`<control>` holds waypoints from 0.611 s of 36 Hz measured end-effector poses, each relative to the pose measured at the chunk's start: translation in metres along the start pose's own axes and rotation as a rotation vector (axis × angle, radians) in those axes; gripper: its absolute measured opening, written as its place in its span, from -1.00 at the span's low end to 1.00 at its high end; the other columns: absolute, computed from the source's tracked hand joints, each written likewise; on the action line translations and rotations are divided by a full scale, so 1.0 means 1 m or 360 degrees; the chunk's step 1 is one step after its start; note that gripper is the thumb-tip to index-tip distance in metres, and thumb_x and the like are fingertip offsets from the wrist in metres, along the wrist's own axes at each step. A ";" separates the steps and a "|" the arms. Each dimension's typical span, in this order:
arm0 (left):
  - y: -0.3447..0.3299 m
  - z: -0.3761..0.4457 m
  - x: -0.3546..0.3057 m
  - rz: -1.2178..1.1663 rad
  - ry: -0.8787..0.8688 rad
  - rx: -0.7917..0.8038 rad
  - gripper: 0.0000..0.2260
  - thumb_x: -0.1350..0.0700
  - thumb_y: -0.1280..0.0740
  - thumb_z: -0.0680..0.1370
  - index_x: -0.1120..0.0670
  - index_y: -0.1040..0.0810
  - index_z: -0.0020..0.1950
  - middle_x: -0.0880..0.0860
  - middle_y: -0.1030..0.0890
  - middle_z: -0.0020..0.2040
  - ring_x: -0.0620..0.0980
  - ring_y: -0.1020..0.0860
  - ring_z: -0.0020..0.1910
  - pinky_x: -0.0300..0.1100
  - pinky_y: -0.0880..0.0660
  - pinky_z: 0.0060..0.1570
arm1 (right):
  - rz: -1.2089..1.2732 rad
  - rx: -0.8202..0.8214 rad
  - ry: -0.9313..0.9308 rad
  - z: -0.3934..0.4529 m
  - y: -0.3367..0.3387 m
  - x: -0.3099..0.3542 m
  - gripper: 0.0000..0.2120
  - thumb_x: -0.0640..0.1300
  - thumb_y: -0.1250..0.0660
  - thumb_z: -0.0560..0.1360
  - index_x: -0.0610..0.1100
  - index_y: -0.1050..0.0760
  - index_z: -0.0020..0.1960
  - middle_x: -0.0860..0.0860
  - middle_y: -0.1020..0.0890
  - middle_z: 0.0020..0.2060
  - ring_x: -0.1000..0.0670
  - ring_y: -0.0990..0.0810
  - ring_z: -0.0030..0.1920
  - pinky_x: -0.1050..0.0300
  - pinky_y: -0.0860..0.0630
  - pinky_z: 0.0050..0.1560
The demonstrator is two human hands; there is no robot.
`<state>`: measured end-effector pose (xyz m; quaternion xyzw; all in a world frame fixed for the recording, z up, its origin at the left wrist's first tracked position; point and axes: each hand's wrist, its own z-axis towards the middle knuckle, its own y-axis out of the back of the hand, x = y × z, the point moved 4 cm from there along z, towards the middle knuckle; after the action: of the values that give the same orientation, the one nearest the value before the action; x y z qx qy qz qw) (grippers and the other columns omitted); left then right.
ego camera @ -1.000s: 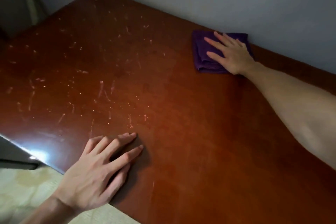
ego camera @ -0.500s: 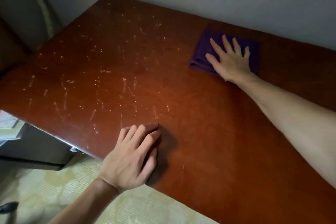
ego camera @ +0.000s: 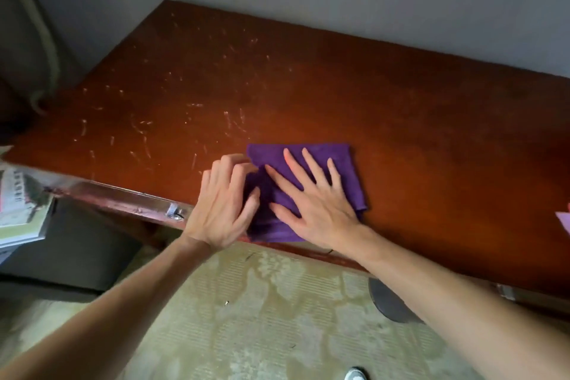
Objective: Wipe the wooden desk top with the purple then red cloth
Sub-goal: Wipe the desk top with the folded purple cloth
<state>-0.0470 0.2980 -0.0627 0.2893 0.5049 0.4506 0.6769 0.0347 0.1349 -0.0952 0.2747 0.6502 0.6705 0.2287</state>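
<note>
The purple cloth [ego camera: 345,170] lies folded on the wooden desk top [ego camera: 308,95], right at the near edge. My right hand [ego camera: 311,197] presses flat on the cloth with its fingers spread. My left hand [ego camera: 222,203] is at the cloth's left edge; its fingertips are bent and, together with the thumb, pinch that edge. White scratch marks cover the left half of the desk. No red cloth is in view.
A grey wall runs along the desk's far side. A small pink thing [ego camera: 564,222] peeks in at the right border. Printed booklets [ego camera: 21,210] lie below the desk's left corner. A metal lock [ego camera: 175,213] sits on the front edge, above a patterned floor [ego camera: 277,318].
My right hand dragged the purple cloth from the far side by the wall to the near edge. My left hand left the bare wood and came onto the cloth's left edge.
</note>
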 end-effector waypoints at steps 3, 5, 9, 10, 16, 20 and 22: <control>0.010 -0.003 0.028 0.0267 -0.0134 0.0238 -0.59 -0.05 -0.13 0.62 0.13 -0.46 0.37 0.12 -0.45 0.35 0.14 -0.47 0.17 0.01 -0.31 0.13 | -0.0036 0.0020 0.0240 0.000 0.002 -0.005 -0.34 0.39 0.08 0.62 0.23 0.04 0.67 0.05 0.03 0.69 -0.16 0.08 0.68 -0.41 0.01 0.55; 0.014 0.003 0.043 0.0400 -0.0245 0.0372 -0.55 -0.08 -0.11 0.63 0.12 -0.45 0.43 0.13 -0.45 0.41 0.14 -0.48 0.25 0.03 -0.29 0.23 | -0.0055 0.0102 0.0478 0.011 0.008 -0.013 -0.36 0.40 0.05 0.63 0.27 0.08 0.66 0.10 0.10 0.68 -0.10 0.16 0.68 -0.35 0.12 0.59; 0.016 0.020 0.059 0.0465 -0.0302 0.0440 -0.53 -0.10 -0.06 0.67 0.09 -0.42 0.49 0.11 -0.43 0.45 0.13 -0.48 0.31 0.09 -0.31 0.29 | -0.0099 0.0211 0.0825 0.053 0.019 -0.031 -0.38 0.38 -0.06 0.63 0.34 0.03 0.64 0.16 0.11 0.68 0.01 0.17 0.67 -0.25 0.13 0.62; 0.015 0.023 0.061 0.0469 -0.0298 0.0449 -0.53 -0.09 -0.05 0.68 0.09 -0.40 0.51 0.12 -0.42 0.46 0.14 -0.48 0.32 0.09 -0.32 0.29 | -0.0114 0.0213 0.0867 0.065 0.020 -0.036 -0.38 0.37 -0.06 0.63 0.33 0.02 0.63 0.16 0.11 0.68 0.01 0.15 0.67 -0.25 0.11 0.62; 0.009 0.027 0.074 0.0312 -0.0157 0.0536 -0.51 -0.11 0.01 0.70 0.00 -0.26 0.61 0.09 -0.30 0.56 0.05 -0.34 0.50 0.10 -0.25 0.39 | -0.0138 0.0169 0.0970 0.153 0.022 -0.071 -0.38 0.39 -0.02 0.62 0.30 -0.04 0.64 0.14 0.05 0.68 0.00 0.07 0.67 -0.22 0.02 0.61; 0.008 0.026 0.076 0.0261 -0.0102 0.0644 -0.52 -0.11 0.02 0.71 -0.04 -0.25 0.62 0.03 -0.27 0.59 -0.01 -0.30 0.53 0.09 -0.25 0.40 | -0.0136 0.0166 0.0804 0.217 0.024 -0.104 -0.37 0.42 0.06 0.61 0.30 -0.02 0.64 0.13 0.02 0.68 -0.01 0.04 0.67 -0.20 0.02 0.61; 0.006 0.027 0.077 0.0263 -0.0091 0.0701 -0.53 -0.10 0.03 0.71 -0.05 -0.28 0.61 0.04 -0.30 0.58 -0.01 -0.34 0.50 0.11 -0.27 0.38 | -0.0129 0.0165 0.0715 0.248 0.027 -0.121 -0.35 0.46 0.13 0.59 0.32 0.00 0.63 0.13 0.01 0.68 -0.01 0.03 0.67 -0.18 0.03 0.60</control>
<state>-0.0172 0.3719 -0.0817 0.4830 0.5462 0.3750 0.5725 0.2912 0.2380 -0.0758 0.1036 0.7288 0.6708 0.0905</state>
